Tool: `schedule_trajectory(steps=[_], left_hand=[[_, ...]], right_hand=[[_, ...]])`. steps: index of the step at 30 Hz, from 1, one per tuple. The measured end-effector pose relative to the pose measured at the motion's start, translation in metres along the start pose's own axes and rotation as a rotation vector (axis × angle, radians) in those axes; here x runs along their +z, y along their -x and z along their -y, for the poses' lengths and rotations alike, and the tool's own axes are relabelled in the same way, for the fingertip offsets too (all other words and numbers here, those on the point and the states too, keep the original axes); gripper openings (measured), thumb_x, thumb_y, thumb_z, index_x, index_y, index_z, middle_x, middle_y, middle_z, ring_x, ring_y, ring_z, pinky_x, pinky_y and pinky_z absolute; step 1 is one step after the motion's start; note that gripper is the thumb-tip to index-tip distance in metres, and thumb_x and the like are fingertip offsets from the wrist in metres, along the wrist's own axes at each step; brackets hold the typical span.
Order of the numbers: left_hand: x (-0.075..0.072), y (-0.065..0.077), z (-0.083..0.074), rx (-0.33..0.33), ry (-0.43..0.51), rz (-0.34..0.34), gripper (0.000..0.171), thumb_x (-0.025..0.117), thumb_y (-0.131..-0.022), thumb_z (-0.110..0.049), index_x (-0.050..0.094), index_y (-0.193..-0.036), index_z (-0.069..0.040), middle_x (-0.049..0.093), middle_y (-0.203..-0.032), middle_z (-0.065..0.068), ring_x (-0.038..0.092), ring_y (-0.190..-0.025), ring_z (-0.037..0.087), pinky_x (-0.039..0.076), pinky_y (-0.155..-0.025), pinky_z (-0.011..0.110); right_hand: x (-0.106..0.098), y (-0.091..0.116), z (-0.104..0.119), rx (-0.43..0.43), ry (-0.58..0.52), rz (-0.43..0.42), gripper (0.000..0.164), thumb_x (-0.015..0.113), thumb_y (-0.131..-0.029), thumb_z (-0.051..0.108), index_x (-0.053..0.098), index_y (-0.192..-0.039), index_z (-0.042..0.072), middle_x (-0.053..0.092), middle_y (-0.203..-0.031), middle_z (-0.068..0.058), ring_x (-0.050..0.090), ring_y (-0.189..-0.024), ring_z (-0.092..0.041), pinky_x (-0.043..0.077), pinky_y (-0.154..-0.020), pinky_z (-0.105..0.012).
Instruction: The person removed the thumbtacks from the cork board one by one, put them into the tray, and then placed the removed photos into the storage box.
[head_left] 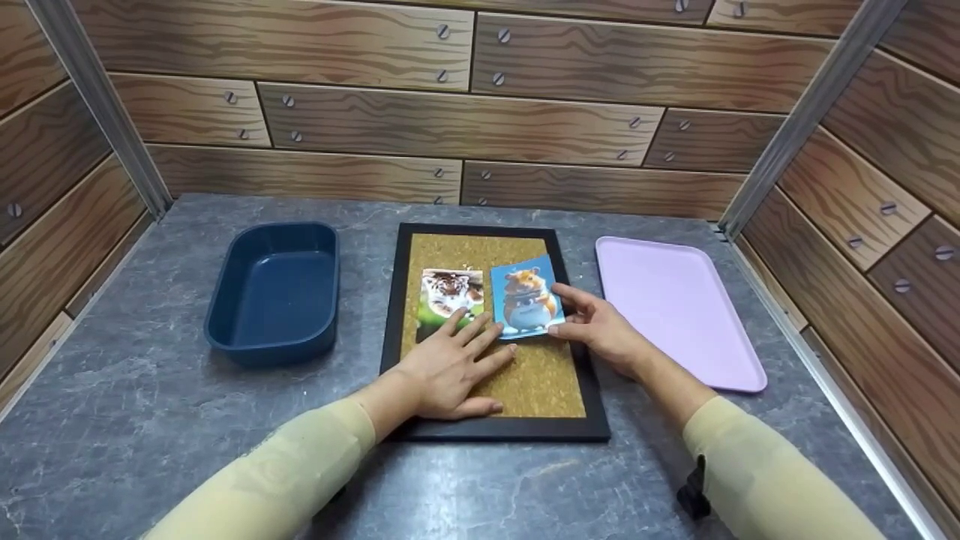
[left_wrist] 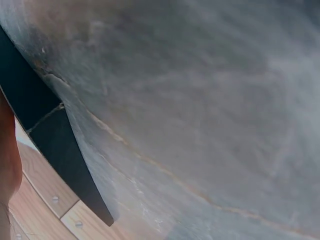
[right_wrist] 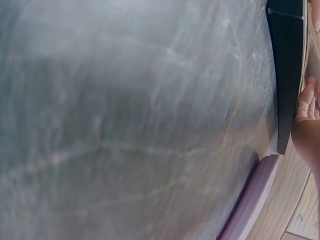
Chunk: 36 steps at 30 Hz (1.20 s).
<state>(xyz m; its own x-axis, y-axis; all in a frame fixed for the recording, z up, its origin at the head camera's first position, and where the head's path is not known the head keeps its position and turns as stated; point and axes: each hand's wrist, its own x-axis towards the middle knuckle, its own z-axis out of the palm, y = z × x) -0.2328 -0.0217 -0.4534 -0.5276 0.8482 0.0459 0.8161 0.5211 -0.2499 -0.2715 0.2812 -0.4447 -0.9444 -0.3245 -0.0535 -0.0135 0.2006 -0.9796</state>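
Observation:
A black-framed cork board (head_left: 544, 382) lies on the grey table. On it are a tiger picture (head_left: 450, 286) at left and a blue hamster picture (head_left: 527, 300), slightly turned, at right. My left hand (head_left: 454, 371) lies with fingers spread over the board, its fingertips overlapping the tiger picture's lower part and one reaching the hamster picture's lower left edge. My right hand (head_left: 600, 330) holds the hamster picture by its right side, between thumb at the lower corner and forefinger higher up. In the right wrist view, part of the right hand (right_wrist: 307, 112) shows beside the black frame (right_wrist: 289, 75).
A deep blue bin (head_left: 274, 300) stands left of the board. To the right lies a flat lilac tray (head_left: 679, 307), close to my right forearm. Wood-patterned panels (head_left: 450, 120) wall the table at the back and both sides, with metal posts at the corners.

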Motion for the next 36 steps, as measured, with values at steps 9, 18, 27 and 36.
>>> schedule_trajectory(steps=[9, 18, 27, 36], left_hand=[[-0.006, 0.006, 0.003, -0.015, -0.032, -0.039, 0.085, 0.024, -0.105, -0.076, 0.025, -0.171, -0.021, 0.025, -0.174, 0.015, 0.021, -0.160, 0.037, 0.014, -0.127, 0.062], [-0.019, 0.021, 0.019, -0.087, -0.021, -0.072, 0.086, 0.029, -0.105, -0.074, 0.024, -0.171, -0.019, 0.018, -0.174, 0.017, 0.019, -0.160, 0.040, 0.014, -0.127, 0.062], [-0.034, 0.040, 0.038, -0.144, 0.000, -0.091, 0.085, 0.035, -0.105, -0.072, 0.026, -0.170, -0.018, 0.016, -0.173, 0.018, 0.015, -0.161, 0.039, 0.006, -0.128, 0.063], [-0.049, 0.069, 0.064, -0.236, -0.023, -0.097, 0.090, 0.023, -0.104, -0.078, 0.016, -0.172, -0.018, 0.012, -0.174, 0.018, 0.011, -0.161, 0.039, 0.008, -0.128, 0.062]], right_hand=[[-0.001, 0.002, 0.006, -0.008, -0.003, -0.033, 0.082, 0.075, -0.094, -0.001, 0.033, -0.165, 0.001, 0.041, -0.160, -0.027, 0.070, -0.105, -0.016, 0.057, -0.088, -0.024], [-0.001, 0.002, 0.017, -0.014, -0.016, -0.042, 0.083, 0.076, -0.095, 0.000, 0.032, -0.166, 0.004, 0.040, -0.160, -0.024, 0.069, -0.109, -0.017, 0.058, -0.092, -0.027], [0.001, 0.001, 0.025, -0.058, -0.027, -0.033, 0.082, 0.072, -0.095, -0.006, 0.030, -0.165, -0.002, 0.041, -0.159, -0.027, 0.069, -0.104, -0.015, 0.059, -0.087, -0.027], [0.009, -0.003, 0.032, -0.080, -0.052, -0.034, 0.082, 0.071, -0.095, -0.007, 0.030, -0.165, -0.002, 0.039, -0.160, -0.027, 0.070, -0.106, -0.016, 0.059, -0.088, -0.026]])
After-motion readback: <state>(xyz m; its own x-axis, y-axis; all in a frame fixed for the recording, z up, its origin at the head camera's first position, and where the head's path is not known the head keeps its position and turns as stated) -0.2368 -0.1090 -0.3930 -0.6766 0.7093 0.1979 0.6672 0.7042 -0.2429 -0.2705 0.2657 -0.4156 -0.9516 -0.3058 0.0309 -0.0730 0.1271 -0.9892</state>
